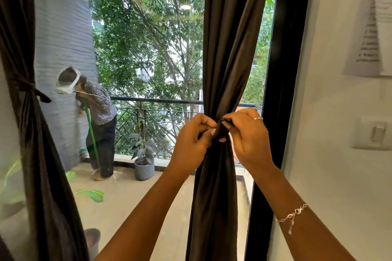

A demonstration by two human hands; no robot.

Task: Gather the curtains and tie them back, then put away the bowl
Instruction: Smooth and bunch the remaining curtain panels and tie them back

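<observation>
A dark brown right curtain [229, 48] hangs gathered into a narrow bundle in front of the window. My left hand [192, 140] and my right hand [250, 135] meet at its waist, each pinching an end of the dark tie-back strap [224, 128] wrapped around the bundle. The left curtain [27, 133] hangs at the far left, cinched by its own tie-back [31, 89]. No bowl is in view.
A black window frame [284, 70] stands right of the curtain, then a white wall with a light switch [376, 134] and a taped paper [369, 27]. Outside, a person [99, 121] sweeps the balcony near a grey potted plant [144, 167] and railing [157, 101].
</observation>
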